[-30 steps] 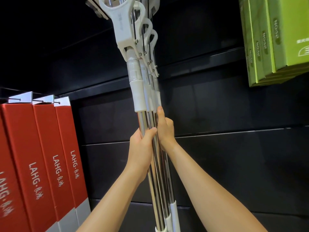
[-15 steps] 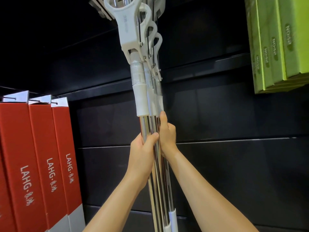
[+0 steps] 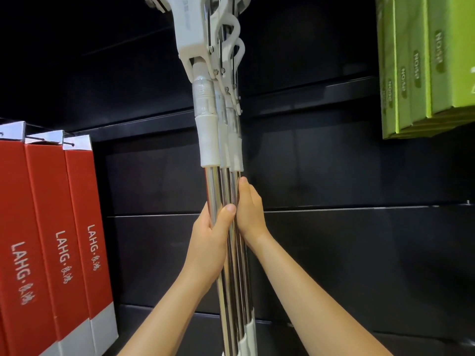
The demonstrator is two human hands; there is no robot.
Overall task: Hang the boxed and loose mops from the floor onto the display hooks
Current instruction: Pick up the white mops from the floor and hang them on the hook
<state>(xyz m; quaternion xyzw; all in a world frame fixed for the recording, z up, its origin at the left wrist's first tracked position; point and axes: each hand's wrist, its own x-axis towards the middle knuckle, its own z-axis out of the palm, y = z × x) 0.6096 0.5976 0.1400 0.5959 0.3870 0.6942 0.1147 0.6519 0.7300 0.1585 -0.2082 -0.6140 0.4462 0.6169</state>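
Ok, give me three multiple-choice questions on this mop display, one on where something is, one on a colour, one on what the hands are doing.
1. Where do the red boxes hang, seen from the mop poles?
A left
B right
C above

2. What colour are the boxes at upper right?
A blue
B green
C white

3. What is the left hand doing?
A hanging free
B gripping a pole
C touching a red box

A: they fill the left edge.
B: they are lime green.
B: its thumb wraps the shaft, with the right hand on the poles too.

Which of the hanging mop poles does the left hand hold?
The frontmost pole, leftmost of the bundle; the left hand wraps it.
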